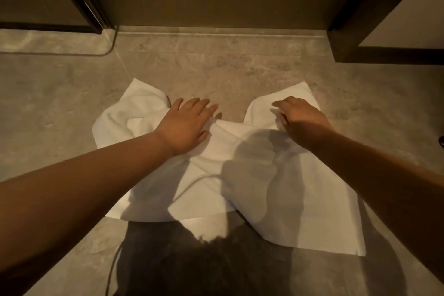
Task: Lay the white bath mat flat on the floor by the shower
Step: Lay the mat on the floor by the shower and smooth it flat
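The white bath mat point(252, 175) lies rumpled on the grey stone floor in front of the shower threshold. Its far edge dips into a fold between two raised corners, one at the left and one at the right. My left hand point(186, 125) rests palm down with fingers spread on the bunched left part. My right hand point(300, 120) pinches the mat's far right edge, fingers curled into the cloth. The near edge of the mat lies in my shadow.
A stone threshold strip point(216, 31) runs across the far side, with the shower floor beyond it. A dark door frame point(84, 2) stands at the far left, a dark frame and panel point(360, 19) at the far right. Bare floor point(48, 103) surrounds the mat.
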The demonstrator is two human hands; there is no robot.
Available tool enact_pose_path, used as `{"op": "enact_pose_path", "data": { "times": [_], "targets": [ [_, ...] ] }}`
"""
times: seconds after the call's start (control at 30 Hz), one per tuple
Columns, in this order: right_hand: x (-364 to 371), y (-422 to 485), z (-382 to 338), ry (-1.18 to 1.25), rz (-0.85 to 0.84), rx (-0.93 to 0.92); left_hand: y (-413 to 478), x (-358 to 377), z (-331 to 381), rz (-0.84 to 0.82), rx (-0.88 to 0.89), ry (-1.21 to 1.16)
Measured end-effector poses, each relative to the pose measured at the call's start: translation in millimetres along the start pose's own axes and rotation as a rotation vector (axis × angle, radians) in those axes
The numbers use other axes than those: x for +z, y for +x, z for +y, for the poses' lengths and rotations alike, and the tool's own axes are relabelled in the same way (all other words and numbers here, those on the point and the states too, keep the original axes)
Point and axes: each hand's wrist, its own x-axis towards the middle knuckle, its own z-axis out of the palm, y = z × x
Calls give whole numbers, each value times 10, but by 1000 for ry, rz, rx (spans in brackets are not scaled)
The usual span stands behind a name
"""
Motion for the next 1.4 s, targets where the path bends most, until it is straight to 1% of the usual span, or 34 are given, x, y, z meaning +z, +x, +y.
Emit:
{"op": "enact_pose_path", "data": {
  "times": [0.07, 0.13, 0.2, 0.3, 0.43, 0.5, 0.57, 0.67, 0.8, 0.93, 1.0, 1.1, 1.17, 1.23, 1.3, 1.33, 1.37, 1.4],
  "targets": [
    [49, 126, -52, 46, -23, 19, 122, -16, -27, 2, -30, -66],
    [102, 235, -86, 51, -88, 32, 205, -28, -100, 19, -38, -142],
    [160, 309, -116, 24, -143, 29, 249, -37, -164, -31, -94, -212],
    [261, 352, -166, -7, -153, 26, 253, 35, -229, -80, -173, -236],
    [356, 394, -155, 43, -199, 83, 215, 183, -296, -142, -134, -249],
    [392, 407, -124, 35, -188, 92, 206, 223, -314, -174, -119, -289],
    [437, 405, -89, -6, -171, 80, 212, 253, -315, -214, -86, -275],
    [499, 385, -69, 13, -124, 88, 215, 274, -282, -247, -54, -266],
    [536, 338, -72, 45, -76, 147, 206, 251, -258, -223, -47, -239],
    [469, 271, -24, 42, -1, 153, 166, 118, -270, -85, -56, -204],
    [384, 235, 24, 65, 81, 162, 144, 1, -278, -12, -39, -194],
    [240, 208, 86, 120, 248, 193, 132, -236, -324, 98, 0, -148],
    [128, 242, 100, 195, 349, 274, 138, -375, -353, 183, 50, -93],
    [17, 325, 110, 257, 434, 397, 135, -445, -341, 236, 124, -54],
    [-60, 403, 127, 306, 483, 502, 129, -421, -289, 247, 215, -22],
    [-74, 428, 139, 326, 486, 526, 125, -377, -260, 233, 241, -3],
    [-75, 440, 152, 342, 475, 530, 120, -309, -234, 194, 250, 30],
    [-65, 444, 162, 357, 446, 518, 111, -227, -206, 116, 237, 76]
  ]
}}
